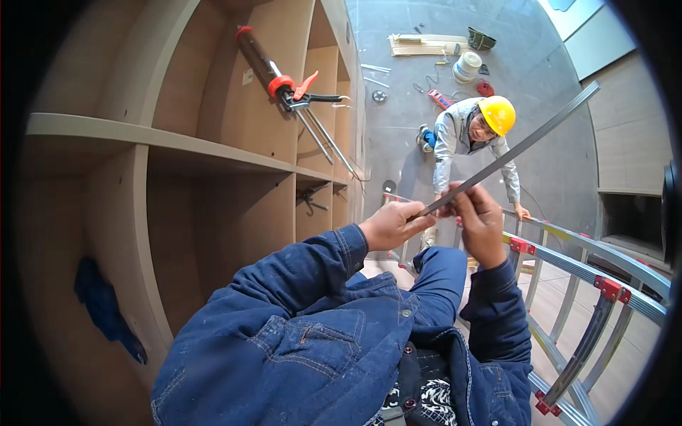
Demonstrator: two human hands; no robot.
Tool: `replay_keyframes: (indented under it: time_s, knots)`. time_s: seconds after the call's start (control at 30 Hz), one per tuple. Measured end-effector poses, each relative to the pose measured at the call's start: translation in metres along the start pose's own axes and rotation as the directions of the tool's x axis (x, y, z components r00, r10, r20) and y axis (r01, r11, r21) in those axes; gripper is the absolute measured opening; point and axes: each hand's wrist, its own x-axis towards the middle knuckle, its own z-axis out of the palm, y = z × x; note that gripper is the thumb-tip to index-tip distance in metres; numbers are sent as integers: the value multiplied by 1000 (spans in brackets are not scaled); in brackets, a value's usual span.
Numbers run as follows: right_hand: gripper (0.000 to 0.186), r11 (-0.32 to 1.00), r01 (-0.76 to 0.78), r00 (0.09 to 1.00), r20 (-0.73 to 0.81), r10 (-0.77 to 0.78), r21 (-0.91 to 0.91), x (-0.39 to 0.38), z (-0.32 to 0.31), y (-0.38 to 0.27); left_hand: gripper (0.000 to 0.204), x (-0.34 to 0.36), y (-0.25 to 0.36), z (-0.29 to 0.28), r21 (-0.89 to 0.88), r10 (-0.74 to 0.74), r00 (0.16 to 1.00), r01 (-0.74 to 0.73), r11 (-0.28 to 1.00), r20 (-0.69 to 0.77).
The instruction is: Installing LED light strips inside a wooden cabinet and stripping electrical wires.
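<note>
A long, thin grey strip (529, 145) slants up to the right across the view, its far end above the floor. My left hand (392, 224) is closed on its lower end, thumb and fingers pinching it. Close beside it, my right hand (482, 221) also grips the strip between thumb and fingers. To the left, a caulking gun (284, 86) with red fittings and a dark tube rests on the wooden shelving (85, 126). A dark tool (310, 197) lies in a lower compartment, and a blue object (106, 305) with a metal tip sits at the far left.
An aluminium ladder (561, 260) with red joints stands at my right. Below, a person in a yellow helmet (497, 115) has a hand on it. On the floor behind lie a white bucket (467, 67), boards (426, 50) and a green bag (482, 38).
</note>
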Motion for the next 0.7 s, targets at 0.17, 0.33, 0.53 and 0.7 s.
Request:
replay_keyframes:
  time_s: [0.17, 0.33, 0.53, 0.7]
  knots:
    - [17, 996, 27, 999, 27, -30, 84, 24, -1, -5, 28, 0, 15, -6, -13, 2, 996, -3, 1000, -91]
    - [16, 998, -52, 997, 53, 54, -34, 24, -4, 17, 39, -1, 0, -9, -40, -20, 981, 13, 999, -191]
    - [19, 880, -193, 912, 252, 324, -435, -15, -25, 82, 36, -18, -27, -6, -59, -136, 964, 126, 990, -227]
    - [20, 714, -134, 697, 447, 561, -687, -37, -33, 112, 35, -22, -40, 9, -64, -132, 969, 121, 991, -208]
